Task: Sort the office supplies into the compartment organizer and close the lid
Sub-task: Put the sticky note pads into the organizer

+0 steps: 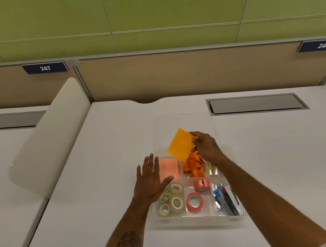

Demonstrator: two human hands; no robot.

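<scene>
A clear compartment organizer (pixel 193 218) sits on the white desk in front of me. My right hand (pixel 205 145) pinches an orange sticky note pad (pixel 180 145) above the organizer's far middle compartment, which holds crumpled orange pieces (pixel 193 167). My left hand (pixel 151 178) hovers flat and open over the organizer's left edge, beside a pink note pad (pixel 170 168). Clear tape rolls (pixel 176 202) fill the near left compartment, red tape rolls (pixel 194 202) the near middle, and staplers and pens (pixel 225 198) the right one. The clear lid (pixel 183 124) lies beyond the organizer.
A cream divider panel (pixel 50 138) rises at the left of the desk. A grey cable hatch (pixel 257 103) is set in the desk at the back right. A tan partition wall (pixel 172 72) with number tags closes the back.
</scene>
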